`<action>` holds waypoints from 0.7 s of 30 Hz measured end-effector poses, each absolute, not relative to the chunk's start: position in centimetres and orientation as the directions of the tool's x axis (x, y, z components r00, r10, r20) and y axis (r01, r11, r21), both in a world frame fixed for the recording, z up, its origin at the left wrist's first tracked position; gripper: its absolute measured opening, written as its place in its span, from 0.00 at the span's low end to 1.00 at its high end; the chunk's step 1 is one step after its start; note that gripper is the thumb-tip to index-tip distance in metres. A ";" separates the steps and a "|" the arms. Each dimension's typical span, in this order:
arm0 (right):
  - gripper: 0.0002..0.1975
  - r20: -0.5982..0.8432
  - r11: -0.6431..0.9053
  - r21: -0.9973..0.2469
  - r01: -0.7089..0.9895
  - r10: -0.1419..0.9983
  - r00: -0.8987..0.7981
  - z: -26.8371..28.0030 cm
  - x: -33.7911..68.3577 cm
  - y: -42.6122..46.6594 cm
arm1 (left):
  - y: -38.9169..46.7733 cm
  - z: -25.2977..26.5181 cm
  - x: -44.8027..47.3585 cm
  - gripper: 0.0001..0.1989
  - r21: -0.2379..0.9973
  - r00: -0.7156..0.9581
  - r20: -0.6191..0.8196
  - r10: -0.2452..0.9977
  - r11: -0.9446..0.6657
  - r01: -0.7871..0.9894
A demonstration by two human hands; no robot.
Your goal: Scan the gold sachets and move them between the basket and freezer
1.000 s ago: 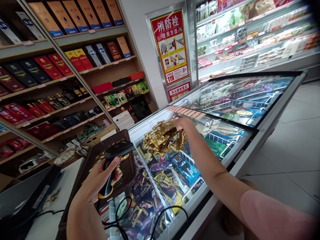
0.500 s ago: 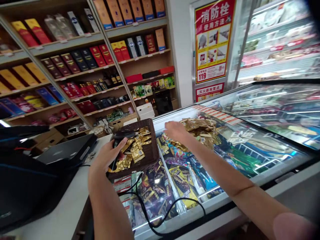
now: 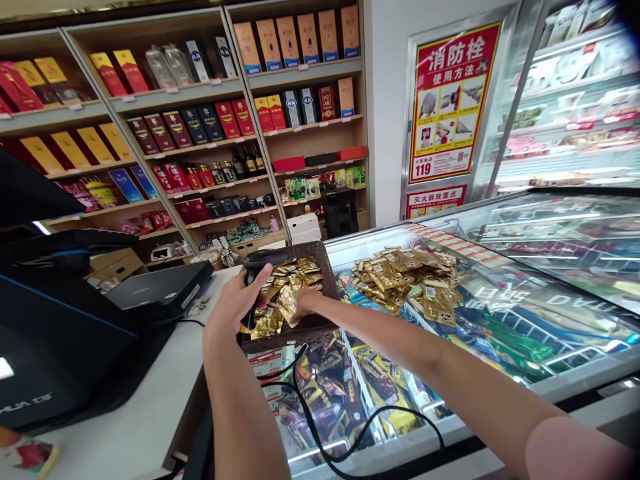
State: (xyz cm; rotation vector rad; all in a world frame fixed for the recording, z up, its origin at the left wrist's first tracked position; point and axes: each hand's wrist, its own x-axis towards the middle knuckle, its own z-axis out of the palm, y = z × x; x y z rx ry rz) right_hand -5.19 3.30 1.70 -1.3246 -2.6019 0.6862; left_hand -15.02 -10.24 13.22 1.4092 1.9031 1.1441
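My left hand [image 3: 241, 293] is wrapped round the grip of a black handheld barcode scanner [image 3: 265, 258], its head over the near left part of a brown woven basket [image 3: 327, 280]. Inside the basket lie several small gold foil packets [image 3: 306, 267]. My right hand [image 3: 306, 303] reaches into the basket, closed on a gold packet [image 3: 288, 303]; its fingertips are partly hidden. To the right, a loose pile of the same gold packets [image 3: 395, 270] rests on the glass top of a chest freezer [image 3: 360, 250].
A black cable [image 3: 320, 440] loops over the freezer glass; packaged goods show beneath. On the left a white counter [image 3: 125, 393] carries a black checkout machine [image 3: 60, 340]. Shelves of boxed goods [image 3: 200, 127] and a red notice [image 3: 453, 100] stand behind.
My right hand has moved left from the packet pile into the basket, with a gold packet in its fingers. My left hand still grips the scanner. The view has shifted.
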 end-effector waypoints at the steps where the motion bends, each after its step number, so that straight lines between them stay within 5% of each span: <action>1: 0.22 -0.119 0.459 -0.475 0.750 0.811 -0.572 1.7 -4.8 3.5 | -10.1 13.1 -15.2 0.32 0.853 -0.337 0.082 0.938 0.109 0.511; 8: 0.05 0.176 0.324 -0.832 0.450 0.924 -0.340 2.6 2.2 4.7 | -9.6 13.1 -14.5 0.31 0.860 -0.294 0.047 0.955 0.111 0.498; 16: 0.16 0.308 0.318 -0.948 0.022 0.930 -0.201 6.6 15.7 4.9 | -9.3 13.8 -9.9 0.30 0.893 -0.125 -0.063 0.990 0.112 0.437; 21: 0.20 0.260 0.273 -0.961 0.040 0.946 -0.194 7.8 19.7 5.4 | -8.8 13.4 -6.6 0.30 0.832 0.018 -0.111 0.994 0.083 0.548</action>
